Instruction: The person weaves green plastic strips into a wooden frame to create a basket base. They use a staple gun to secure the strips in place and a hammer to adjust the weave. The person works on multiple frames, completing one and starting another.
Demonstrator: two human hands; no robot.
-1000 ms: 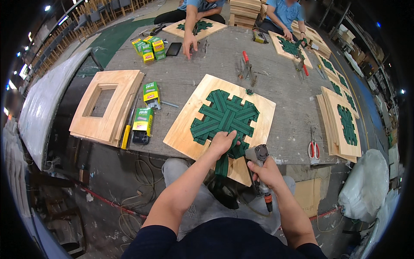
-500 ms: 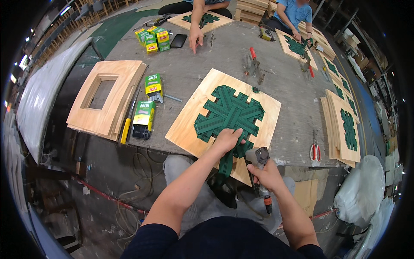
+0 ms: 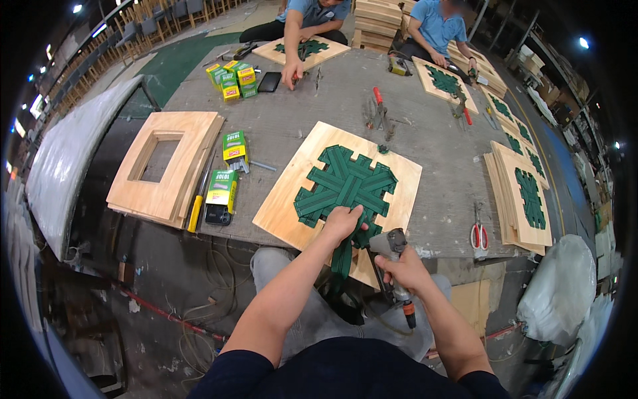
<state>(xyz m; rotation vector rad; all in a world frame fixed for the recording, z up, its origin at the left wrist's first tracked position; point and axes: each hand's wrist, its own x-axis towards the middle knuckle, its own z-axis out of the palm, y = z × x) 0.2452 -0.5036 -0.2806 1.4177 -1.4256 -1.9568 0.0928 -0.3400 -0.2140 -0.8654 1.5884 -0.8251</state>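
A square wooden panel [image 3: 282, 203] lies before me, its near corner jutting past the table edge. Green webbing straps [image 3: 349, 181] cross over its middle, with short ends sticking out all round. At the near side of the crossing, my left hand [image 3: 343, 223] is closed on a green webbing strap [image 3: 341, 263], whose loose tail hangs toward my lap. My right hand [image 3: 408, 271] grips a grey staple gun [image 3: 389, 245] with an orange-collared hose fitting. The gun's head is close to my left fingers, beside the panel's near edge; whether its nose touches the webbing is hidden.
To the left are stacked wooden frames [image 3: 125, 176], staple boxes [image 3: 221, 187], a phone [image 3: 218, 214] and a yellow-handled tool [image 3: 195, 213]. Pliers [image 3: 381, 113] lie beyond the panel. Red-handled scissors [image 3: 479, 233] and webbed panels [image 3: 525, 219] lie right. Two people work across the table [image 3: 438, 173].
The view has tilted slightly, so the tabletop sits lower in the picture. My hands keep their grips, and the strap's tail has twisted narrower. Across the table, a person's hand has shifted slightly.
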